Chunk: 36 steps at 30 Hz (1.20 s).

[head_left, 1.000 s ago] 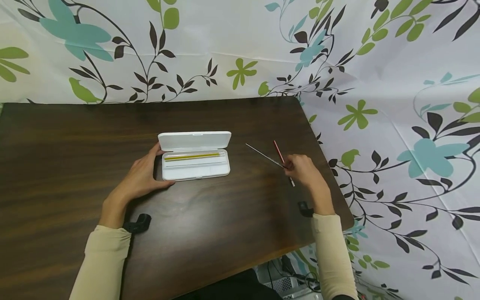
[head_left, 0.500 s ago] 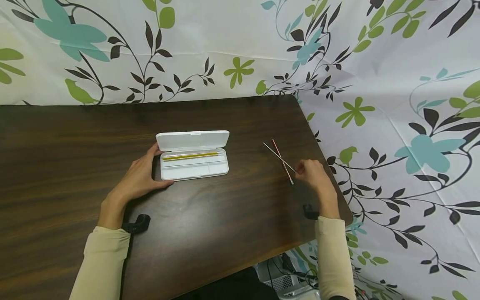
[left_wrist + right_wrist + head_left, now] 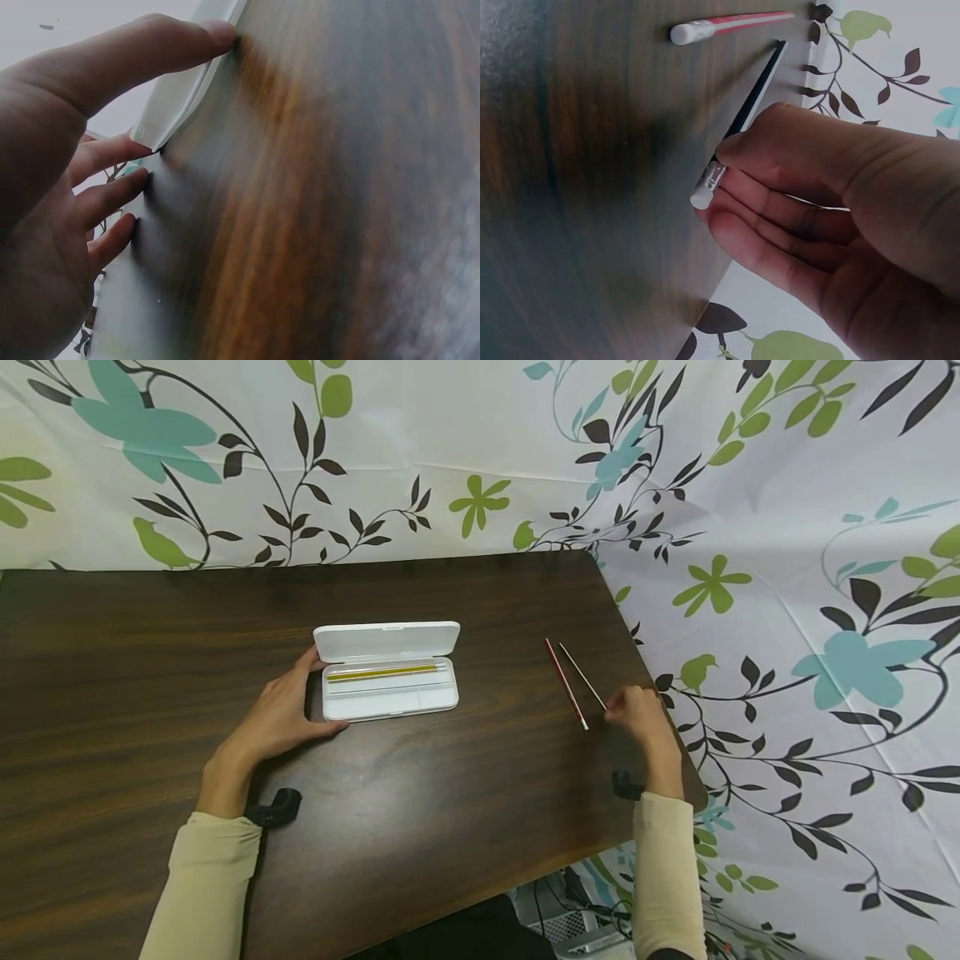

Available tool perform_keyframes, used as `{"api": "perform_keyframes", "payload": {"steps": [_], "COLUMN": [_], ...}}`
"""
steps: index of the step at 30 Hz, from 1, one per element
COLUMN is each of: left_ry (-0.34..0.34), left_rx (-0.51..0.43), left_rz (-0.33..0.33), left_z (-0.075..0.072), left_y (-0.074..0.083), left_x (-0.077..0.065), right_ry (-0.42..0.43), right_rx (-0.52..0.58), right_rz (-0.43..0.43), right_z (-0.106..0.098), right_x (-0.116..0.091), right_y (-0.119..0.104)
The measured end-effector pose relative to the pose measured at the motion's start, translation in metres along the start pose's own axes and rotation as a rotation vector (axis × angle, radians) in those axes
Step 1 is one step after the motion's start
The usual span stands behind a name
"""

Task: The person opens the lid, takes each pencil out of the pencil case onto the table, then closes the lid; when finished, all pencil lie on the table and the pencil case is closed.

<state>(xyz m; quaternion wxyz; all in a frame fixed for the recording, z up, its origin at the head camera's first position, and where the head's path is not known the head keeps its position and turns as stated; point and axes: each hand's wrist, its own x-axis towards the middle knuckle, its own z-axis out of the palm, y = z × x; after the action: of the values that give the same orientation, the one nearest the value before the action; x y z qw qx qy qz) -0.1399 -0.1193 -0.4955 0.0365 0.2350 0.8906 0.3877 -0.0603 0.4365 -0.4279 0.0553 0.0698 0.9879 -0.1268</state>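
The person's left hand held the left end of an open white rectangular plastic case, thumb against its near edge and fingers at the far corner, a wide span with the case's end between. The case's long axis ran roughly from 9 to 3 o'clock, as did that of the slim yellow pencil inside, along the hinge side.

Well apart, toward 3 o'clock from the case, a thin red pencil with a white eraser lay on the dark wood-grain table, its axis pointing from 11 to 5. Just beyond it, the person's right hand pinched a slim black-and-silver pencil near its white eraser end, fingertips closed with no gap but the pencil's width. That pencil also reached toward 11 o'clock, crosswise to the case, which lay at about 9 from the right hand; the red pencil lay near 10. The right hand was the nearer to both.

Counted: one case, one red pencil, one black-and-silver pencil; whether the yellow was one or two side by side could not be told.
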Motion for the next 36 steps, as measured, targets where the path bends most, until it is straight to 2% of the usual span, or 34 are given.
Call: {"api": "perform_keyframes", "payload": {"steps": [3, 7, 12, 15, 21, 26, 31, 36], "left_ry": [0.001, -0.003, -0.002, 0.002, -0.002, -0.015, -0.028, -0.024], "left_rx": [-0.001, -0.002, -0.001, 0.002, 0.002, -0.001, -0.002, -0.005], "left_rz": [0.009, 0.003, -0.006, -0.003, 0.007, -0.005, -0.011, -0.008], "left_z": [0.000, -0.001, -0.002, -0.001, 0.000, -0.001, -0.002, -0.003], "left_y": [0.000, 0.000, 0.000, -0.001, -0.003, -0.001, 0.000, 0.000], "left_x": [-0.001, -0.001, -0.001, -0.001, 0.000, 0.001, 0.001, -0.001], "right_ry": [0.003, 0.049, 0.095, 0.098, 0.051, 0.049, 0.048, 0.017], "right_rx": [0.009, 0.008, 0.006, 0.004, 0.016, 0.014, -0.028, -0.048], "right_rz": [-0.014, -0.061, -0.132, -0.193, -0.308, -0.445, -0.568, -0.621], "right_z": [0.003, 0.002, -0.005, -0.008, -0.007, -0.003, 0.004, 0.012], "right_x": [0.001, 0.002, 0.007, 0.012, 0.026, 0.040, 0.049, 0.053], "right_y": [-0.001, -0.005, -0.022, -0.044, -0.107, -0.156, -0.190, -0.215]}}
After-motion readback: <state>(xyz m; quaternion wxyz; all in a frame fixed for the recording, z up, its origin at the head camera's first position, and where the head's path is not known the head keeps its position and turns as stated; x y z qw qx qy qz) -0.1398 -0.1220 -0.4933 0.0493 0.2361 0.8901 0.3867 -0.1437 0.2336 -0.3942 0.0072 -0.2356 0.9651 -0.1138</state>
